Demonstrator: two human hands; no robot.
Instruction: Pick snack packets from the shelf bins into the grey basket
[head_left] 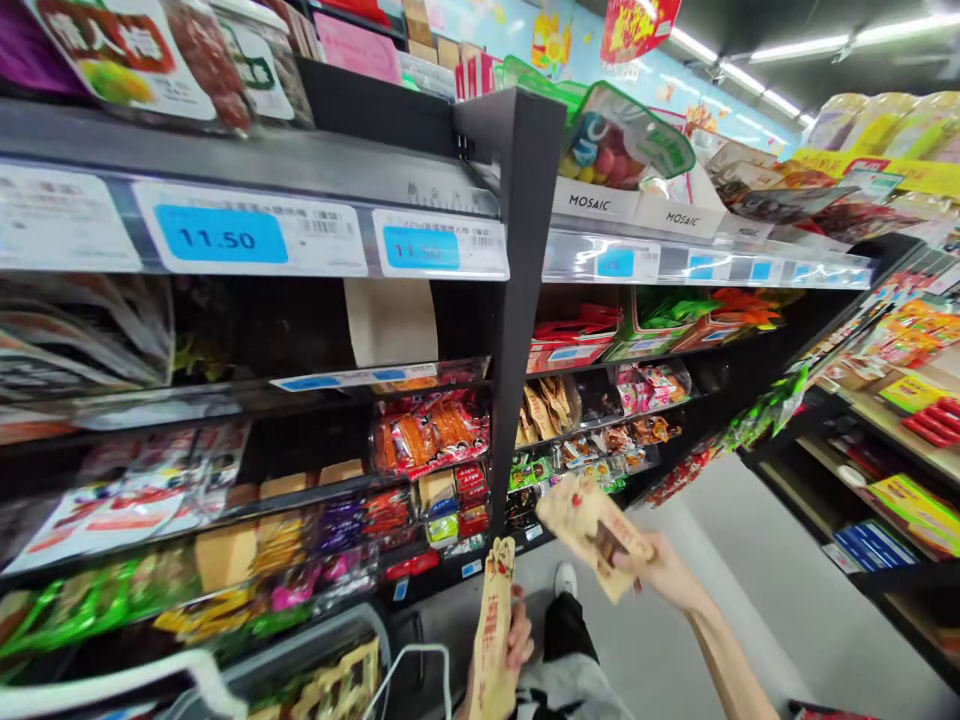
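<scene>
My left hand [518, 632], at the bottom middle, is closed round a narrow tan snack packet [495, 610] with red print, held upright. To the right, my right hand [664, 572] grips the end of another tan snack bag [581, 525], which is tilted and has a dark see-through window and red print. Both hands are apart, above the floor and in front of the shelves. At the lower left stands a grey shopping basket [375, 610] with several similar tan packets [349, 680] in it. More tan packets [551, 405] stand in a clear bin on the lower shelf.
A black shelf post [517, 300] divides the snack shelves ahead. Price tags [251, 230] line the shelf edge at left. Another shelf [892, 470] stands on the right across the grey floor [712, 620]. A white handle [172, 668] crosses the lower left.
</scene>
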